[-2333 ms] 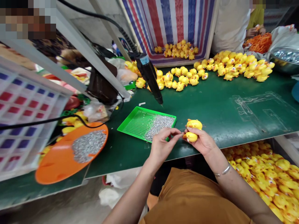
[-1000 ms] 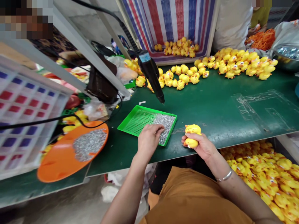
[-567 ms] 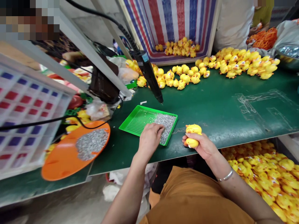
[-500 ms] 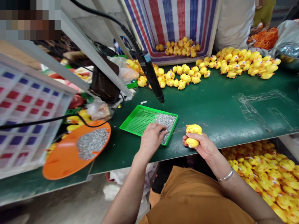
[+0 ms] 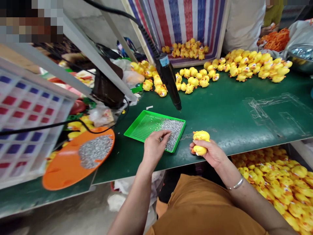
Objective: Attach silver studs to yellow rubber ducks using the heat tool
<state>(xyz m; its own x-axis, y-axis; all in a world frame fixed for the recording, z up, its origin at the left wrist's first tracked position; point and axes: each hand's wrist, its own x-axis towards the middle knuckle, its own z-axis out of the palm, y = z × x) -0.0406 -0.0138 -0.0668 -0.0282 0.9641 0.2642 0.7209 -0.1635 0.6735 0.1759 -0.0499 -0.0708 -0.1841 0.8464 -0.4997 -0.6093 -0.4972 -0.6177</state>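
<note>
My right hand (image 5: pixel 210 151) grips a yellow toy duck (image 5: pixel 201 142) just above the front edge of the green table (image 5: pixel 227 111). My left hand (image 5: pixel 154 147) reaches into the near corner of a green tray (image 5: pixel 143 125), fingertips pinched together in the pile of small silver screws (image 5: pixel 172 129). What the pinch holds is too small to see. A black electric screwdriver (image 5: pixel 170 83) hangs on a cable above the tray's far edge, apart from both hands.
An orange dish (image 5: pixel 63 166) with more screws sits at the left. Several yellow ducks (image 5: pixel 254 67) lie along the table's back, more in a striped bag (image 5: pixel 188 49) and in a bin (image 5: pixel 281 182) below right. Another person's hands (image 5: pixel 267 29) work at the far right.
My left hand left the duck and went to the screw tray, where its fingers have pinched together. The hanging screwdriver swung to the right. My right hand lowered slightly with the duck.
</note>
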